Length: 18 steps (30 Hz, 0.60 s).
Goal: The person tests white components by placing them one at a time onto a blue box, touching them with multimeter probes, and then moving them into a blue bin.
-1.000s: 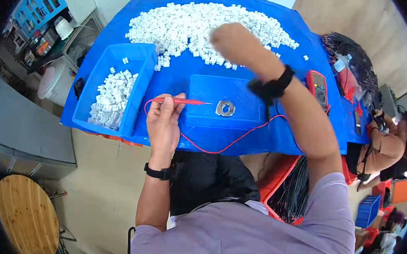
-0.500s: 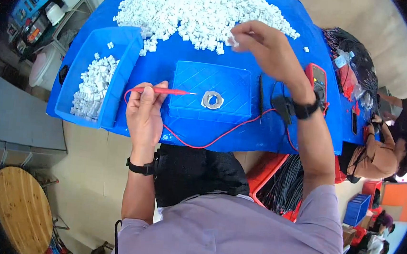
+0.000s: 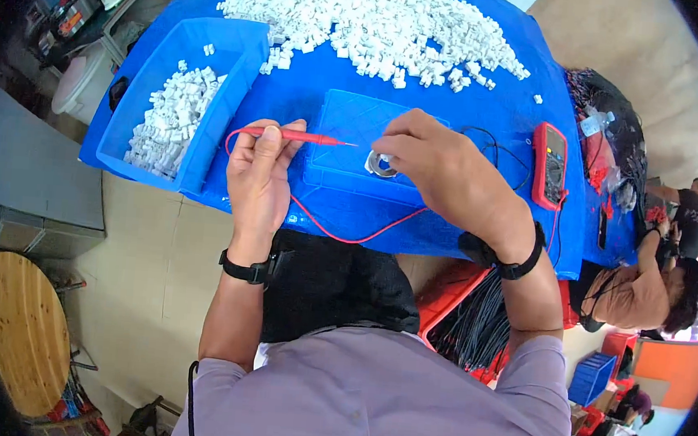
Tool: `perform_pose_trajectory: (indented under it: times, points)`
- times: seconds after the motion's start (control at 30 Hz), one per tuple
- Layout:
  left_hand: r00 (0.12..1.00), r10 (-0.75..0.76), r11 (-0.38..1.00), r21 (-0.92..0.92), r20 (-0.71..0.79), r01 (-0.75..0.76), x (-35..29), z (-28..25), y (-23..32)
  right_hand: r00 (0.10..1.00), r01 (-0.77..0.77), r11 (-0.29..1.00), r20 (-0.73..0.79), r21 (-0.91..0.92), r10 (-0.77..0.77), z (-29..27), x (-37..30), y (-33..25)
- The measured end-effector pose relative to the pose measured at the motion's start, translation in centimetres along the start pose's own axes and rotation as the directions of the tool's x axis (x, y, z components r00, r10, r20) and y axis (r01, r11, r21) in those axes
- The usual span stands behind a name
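Note:
Pinched in my left hand (image 3: 260, 166) is a red multimeter test probe (image 3: 296, 136), its thin metal tip pointing right. Its red lead (image 3: 339, 238) loops below and passes under my right arm. My right hand (image 3: 432, 155) is closed at the fingertips over a metal ring (image 3: 376, 164). A small white plastic piece appears to be in those fingers, mostly hidden by them. The ring lies on an upturned blue plastic box (image 3: 347, 118), close to the probe tip. On the right lies a red multimeter (image 3: 550, 167) with a grey face.
A large heap of white plastic pieces (image 3: 373, 19) covers the table's far side. At left, a blue bin (image 3: 251, 59) holds more of them. Black cables fill a red crate (image 3: 441, 295) below the table. Another person (image 3: 634, 294) works at the right.
My right hand has come down from beside the white heap to the metal ring. My left hand still holds the probe. The whole view has shifted slightly.

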<state>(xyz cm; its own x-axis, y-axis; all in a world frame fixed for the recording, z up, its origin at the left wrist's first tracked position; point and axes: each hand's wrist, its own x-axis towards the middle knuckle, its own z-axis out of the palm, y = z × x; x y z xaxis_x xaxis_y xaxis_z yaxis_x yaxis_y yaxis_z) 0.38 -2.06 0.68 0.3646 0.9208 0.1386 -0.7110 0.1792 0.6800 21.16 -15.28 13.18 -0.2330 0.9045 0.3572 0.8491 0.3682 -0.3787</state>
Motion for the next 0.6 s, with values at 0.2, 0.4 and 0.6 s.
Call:
perform_pose_trajectory:
  times: [0.2, 0.4, 0.6]
  points:
    - [1.0, -0.004, 1.0, 0.003, 0.006, 0.003, 0.0, -0.1, 0.1, 0.997, 0.035, 0.983, 0.078, -0.178, -0.021, 0.3, 0.4, -0.4]
    - [1.0, -0.002, 1.0, 0.0, 0.025, 0.002, 0.0, -0.2, -0.1, 0.996, 0.076, 0.987, 0.056, -0.142, -0.069, 0.5, -0.2, 0.2]
    - [1.0, 0.005, 1.0, 0.001, 0.019, -0.005, -0.2, -0.2, -0.1, 0.995, 0.071, 0.994, -0.058, -0.082, -0.076, 1.2, -0.8, 0.3]
